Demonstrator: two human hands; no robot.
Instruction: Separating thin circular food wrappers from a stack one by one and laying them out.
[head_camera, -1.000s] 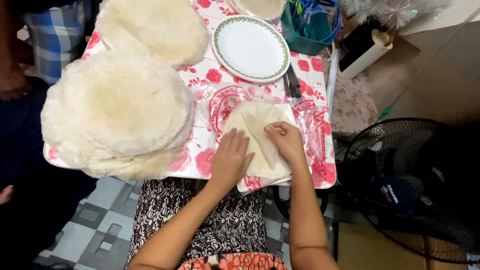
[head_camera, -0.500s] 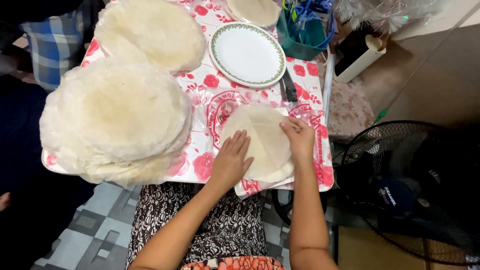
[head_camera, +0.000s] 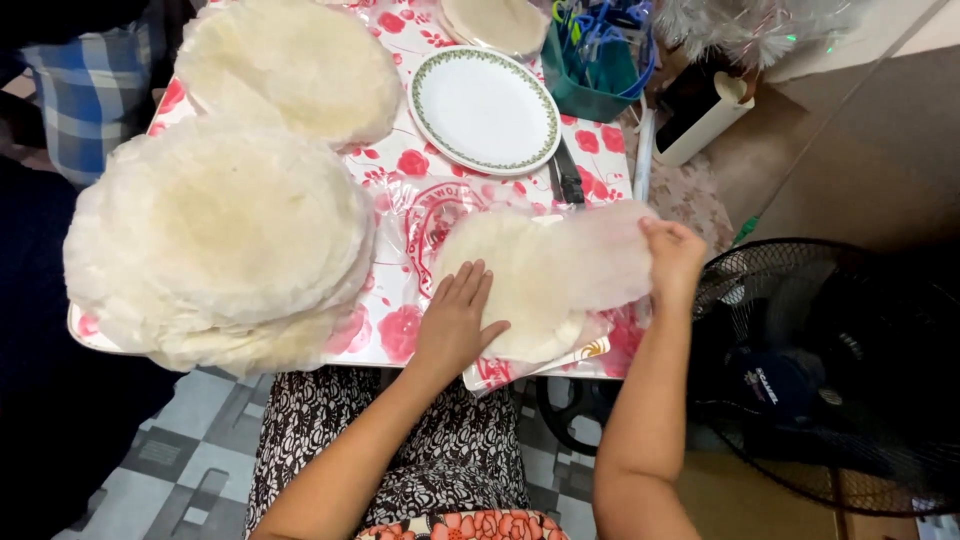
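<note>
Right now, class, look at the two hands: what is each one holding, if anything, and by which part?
The right hand pinches a thin translucent wrapper sheet by its right edge, lifting it. The left hand holds nothing; it presses flat on the small wrapper stack beneath.

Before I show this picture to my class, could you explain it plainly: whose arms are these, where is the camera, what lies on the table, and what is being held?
The camera sits on a person's head and looks down, so the two bare arms are that person's own. The left hand presses flat on a small stack of thin, pale round sheets. The right hand pinches the edge of the top sheet and lifts it away. They lie on a table with a red-flowered cover. Also there: two large piles of similar sheets, an empty white plate with a green rim, and a teal basket. A dark fan stands on the floor to the right.
</note>
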